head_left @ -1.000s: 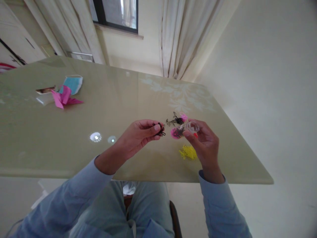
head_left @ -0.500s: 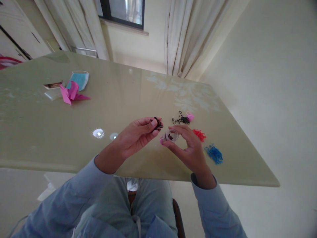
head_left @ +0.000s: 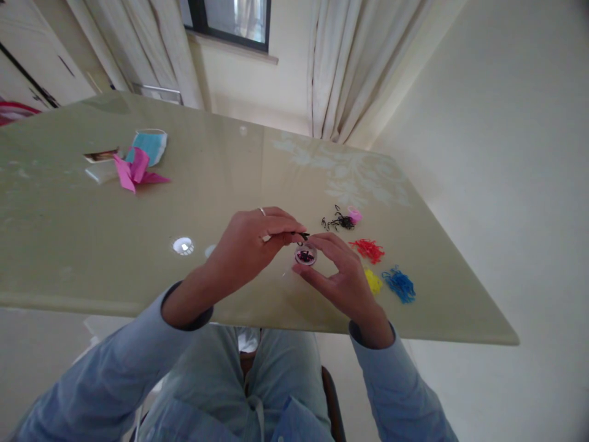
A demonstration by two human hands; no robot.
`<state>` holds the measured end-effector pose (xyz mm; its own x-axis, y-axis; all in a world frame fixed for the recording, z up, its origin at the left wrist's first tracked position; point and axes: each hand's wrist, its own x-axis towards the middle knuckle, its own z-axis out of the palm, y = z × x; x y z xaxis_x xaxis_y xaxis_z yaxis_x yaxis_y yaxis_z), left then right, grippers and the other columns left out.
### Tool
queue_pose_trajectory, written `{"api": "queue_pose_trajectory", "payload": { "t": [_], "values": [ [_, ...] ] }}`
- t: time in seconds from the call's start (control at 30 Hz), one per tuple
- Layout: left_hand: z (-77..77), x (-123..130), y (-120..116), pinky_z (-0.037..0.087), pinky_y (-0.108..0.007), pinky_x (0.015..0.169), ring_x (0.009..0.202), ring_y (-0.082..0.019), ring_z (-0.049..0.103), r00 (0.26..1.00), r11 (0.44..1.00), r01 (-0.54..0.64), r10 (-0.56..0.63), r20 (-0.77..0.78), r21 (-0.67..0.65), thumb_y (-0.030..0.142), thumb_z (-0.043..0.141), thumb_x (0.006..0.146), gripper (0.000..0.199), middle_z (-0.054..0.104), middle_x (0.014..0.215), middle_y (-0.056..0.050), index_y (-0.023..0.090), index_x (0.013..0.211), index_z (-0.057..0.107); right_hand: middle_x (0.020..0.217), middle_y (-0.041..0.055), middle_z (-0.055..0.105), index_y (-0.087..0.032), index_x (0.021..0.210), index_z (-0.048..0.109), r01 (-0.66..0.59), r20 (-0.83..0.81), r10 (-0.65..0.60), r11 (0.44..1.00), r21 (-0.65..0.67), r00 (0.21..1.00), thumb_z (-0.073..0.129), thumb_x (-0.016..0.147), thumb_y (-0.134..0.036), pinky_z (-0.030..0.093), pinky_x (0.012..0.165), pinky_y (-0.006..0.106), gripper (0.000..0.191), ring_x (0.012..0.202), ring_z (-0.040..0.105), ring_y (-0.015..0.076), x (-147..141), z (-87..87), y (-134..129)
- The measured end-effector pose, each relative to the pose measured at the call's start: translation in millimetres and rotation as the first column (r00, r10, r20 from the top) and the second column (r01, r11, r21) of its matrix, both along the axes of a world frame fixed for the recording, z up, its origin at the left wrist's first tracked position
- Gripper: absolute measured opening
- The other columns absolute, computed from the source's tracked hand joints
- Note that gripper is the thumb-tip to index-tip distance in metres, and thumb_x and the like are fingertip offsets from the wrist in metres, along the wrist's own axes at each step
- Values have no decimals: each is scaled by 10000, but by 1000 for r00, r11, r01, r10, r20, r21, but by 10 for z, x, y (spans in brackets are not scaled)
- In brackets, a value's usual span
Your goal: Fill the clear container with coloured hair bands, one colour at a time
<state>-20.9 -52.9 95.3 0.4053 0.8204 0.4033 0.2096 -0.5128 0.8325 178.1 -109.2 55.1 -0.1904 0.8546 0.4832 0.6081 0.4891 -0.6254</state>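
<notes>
My left hand (head_left: 248, 242), palm turned down, pinches a few small black rubber bands (head_left: 301, 235) just above a small clear round container (head_left: 305, 253). Black bands lie inside that container. Thumb and fingers of my right hand (head_left: 338, 270) are closed around its sides, with its mouth facing up toward me. Beyond my right hand is a pile of black rubber bands (head_left: 341, 220) beside a small pink cap (head_left: 354, 215). To the right lie red bands (head_left: 369, 250), yellow bands (head_left: 373, 281), partly covered by my hand, and blue bands (head_left: 399, 284).
On the far left of the glossy table (head_left: 221, 178) are a pink folded paper bird (head_left: 137, 172), a blue face mask (head_left: 151, 146), a card (head_left: 101, 155) and a clear packet (head_left: 101, 173). The table's near edge runs in front of my lap.
My left hand has turned from palm up to palm down and moved over the container. The container is now more upright in my right hand, and more black bands show inside it.
</notes>
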Motion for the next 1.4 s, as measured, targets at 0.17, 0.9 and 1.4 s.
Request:
{"api": "queue_pose_trajectory", "payload": {
  "t": [0.17, 0.9, 1.4],
  "values": [
    [161, 28, -6, 515, -262, 791, 846, -184, 703, 954, 961, 185, -126, -271, 204, 96, 601, 851, 268, 778, 902, -42, 246, 912, 814, 1031, 55, 719, -251, 1045, 703, 0, -33, -2, 999, -42, 999, 783, 843, -326, 529, 877, 375, 230, 980, 658, 224, -17, 8, 23],
    [336, 252, 134, 465, -298, 775, 781, -208, 692, 809, 895, 390, -220, -544, 217, -11, 605, 754, 308, 778, 848, -48, 227, 848, 778, 891, 20, 698, -234, 948, 695, 57, -107, -68, 993, -102, 992, 817, 790, -361, 498, 775, 322, 236, 831, 615, 186, -3, -36, 67],
    [435, 283, 151, 449, -288, 736, 761, -199, 683, 789, 902, 375, -187, -585, 216, 96, 616, 800, 189, 766, 803, -46, 207, 797, 769, 957, 39, 730, -260, 1048, 724, 61, -152, -78, 992, -109, 985, 825, 785, -387, 525, 776, 351, 309, 841, 643, 201, 47, -96, 70]
  ]
}}
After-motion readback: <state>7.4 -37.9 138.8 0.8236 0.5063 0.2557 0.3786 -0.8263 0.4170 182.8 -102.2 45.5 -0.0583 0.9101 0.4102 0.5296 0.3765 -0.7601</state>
